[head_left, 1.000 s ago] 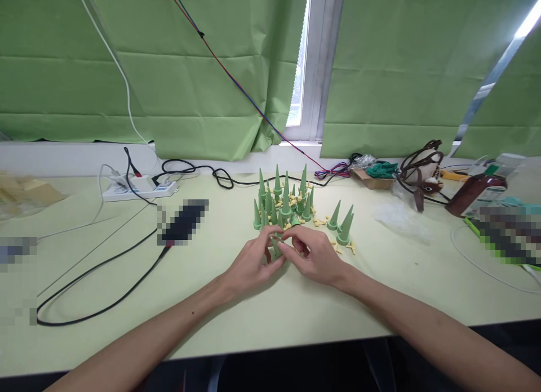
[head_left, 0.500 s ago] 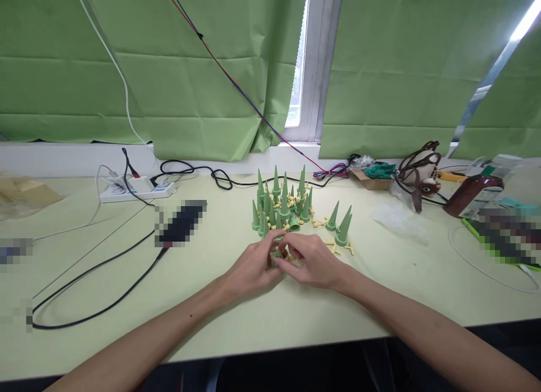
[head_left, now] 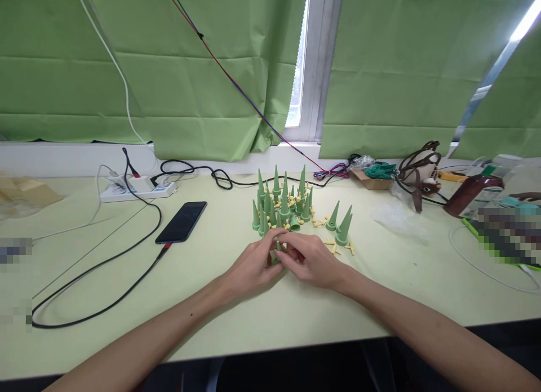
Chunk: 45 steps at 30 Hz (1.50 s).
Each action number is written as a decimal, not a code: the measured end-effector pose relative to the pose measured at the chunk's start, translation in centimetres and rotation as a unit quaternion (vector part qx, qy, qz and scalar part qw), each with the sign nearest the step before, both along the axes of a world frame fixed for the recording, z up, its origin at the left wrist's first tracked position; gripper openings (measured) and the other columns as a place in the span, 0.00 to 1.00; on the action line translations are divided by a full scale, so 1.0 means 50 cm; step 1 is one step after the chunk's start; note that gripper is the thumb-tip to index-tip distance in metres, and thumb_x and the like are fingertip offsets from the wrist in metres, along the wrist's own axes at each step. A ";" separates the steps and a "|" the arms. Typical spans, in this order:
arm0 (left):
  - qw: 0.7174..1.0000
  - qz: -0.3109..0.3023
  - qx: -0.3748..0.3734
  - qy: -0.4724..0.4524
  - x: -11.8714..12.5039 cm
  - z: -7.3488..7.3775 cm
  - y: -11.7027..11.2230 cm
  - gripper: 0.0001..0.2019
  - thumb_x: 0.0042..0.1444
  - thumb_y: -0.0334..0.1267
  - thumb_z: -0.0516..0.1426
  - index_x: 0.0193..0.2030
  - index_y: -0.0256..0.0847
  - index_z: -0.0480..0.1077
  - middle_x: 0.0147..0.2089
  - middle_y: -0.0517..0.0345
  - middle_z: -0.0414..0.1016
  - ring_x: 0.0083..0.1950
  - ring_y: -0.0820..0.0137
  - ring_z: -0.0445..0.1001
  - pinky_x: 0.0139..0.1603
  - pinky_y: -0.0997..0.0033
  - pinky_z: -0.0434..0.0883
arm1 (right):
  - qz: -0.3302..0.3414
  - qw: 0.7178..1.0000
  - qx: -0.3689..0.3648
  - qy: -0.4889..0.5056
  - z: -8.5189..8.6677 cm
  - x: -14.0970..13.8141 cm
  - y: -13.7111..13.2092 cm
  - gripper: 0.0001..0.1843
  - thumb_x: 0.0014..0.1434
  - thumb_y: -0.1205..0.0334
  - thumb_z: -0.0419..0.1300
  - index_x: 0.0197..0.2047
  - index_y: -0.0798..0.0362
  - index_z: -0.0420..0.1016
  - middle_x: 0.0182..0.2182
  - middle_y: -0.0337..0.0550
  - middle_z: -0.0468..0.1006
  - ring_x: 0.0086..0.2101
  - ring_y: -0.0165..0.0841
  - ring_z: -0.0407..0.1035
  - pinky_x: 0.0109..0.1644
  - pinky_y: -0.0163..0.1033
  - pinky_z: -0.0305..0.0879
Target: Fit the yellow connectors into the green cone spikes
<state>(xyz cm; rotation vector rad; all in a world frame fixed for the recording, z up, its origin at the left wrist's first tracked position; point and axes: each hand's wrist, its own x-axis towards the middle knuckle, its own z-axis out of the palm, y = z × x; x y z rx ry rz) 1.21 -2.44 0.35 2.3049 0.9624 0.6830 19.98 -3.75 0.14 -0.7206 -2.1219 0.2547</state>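
My left hand [head_left: 256, 261] and my right hand [head_left: 310, 259] meet over the front of the table. Between their curled fingers is a green plastic spike [head_left: 278, 250], mostly hidden by the fingertips. Both hands are closed on it, thumbs towards me. Just beyond them stands a cluster of similar green cone-shaped spikes [head_left: 284, 203], points up, with small yellow plastic pieces [head_left: 313, 214] among them. One green spike lies on its side [head_left: 295, 225] with its open end facing me. To the right of my right hand are several upright spikes [head_left: 344, 228] and loose yellow T-shaped pieces [head_left: 335, 248].
A phone [head_left: 181, 222] on a black cable lies to the left, in front of a white power strip [head_left: 139, 190]. At the right are a crumpled plastic bag [head_left: 399, 218], a small cardboard box [head_left: 372, 179] and a brown bottle [head_left: 475, 195]. Green curtains [head_left: 190, 88] hang behind.
My right fingers and thumb have shifted slightly up and inward around the spike. My left hand is almost still, and the cluster of spikes has not moved.
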 end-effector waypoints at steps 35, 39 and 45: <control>0.988 -0.027 0.144 0.047 0.002 -0.003 -0.001 0.08 0.65 0.37 0.52 0.46 0.39 0.71 0.32 0.60 0.74 0.26 0.76 0.67 0.31 0.76 0.66 | -0.260 0.962 0.024 0.073 0.016 0.076 0.081 0.11 0.66 0.61 0.53 0.31 0.52 0.66 0.21 0.36 0.67 0.23 0.29 0.60 0.30 0.35 0.56; 0.988 -0.025 0.144 0.049 0.001 -0.003 -0.003 0.08 0.66 0.37 0.52 0.46 0.39 0.70 0.32 0.60 0.74 0.26 0.76 0.66 0.31 0.75 0.66 | -0.263 0.963 0.002 0.062 0.012 0.073 0.084 0.12 0.66 0.61 0.53 0.30 0.52 0.66 0.21 0.36 0.68 0.22 0.29 0.59 0.29 0.35 0.54; 0.988 -0.025 0.138 0.064 -0.001 0.000 -0.004 0.09 0.66 0.37 0.51 0.46 0.41 0.70 0.32 0.60 0.73 0.27 0.75 0.67 0.31 0.75 0.64 | -0.277 0.960 -0.020 0.023 0.006 0.072 0.087 0.10 0.64 0.61 0.56 0.29 0.52 0.65 0.21 0.36 0.69 0.23 0.29 0.61 0.29 0.35 0.53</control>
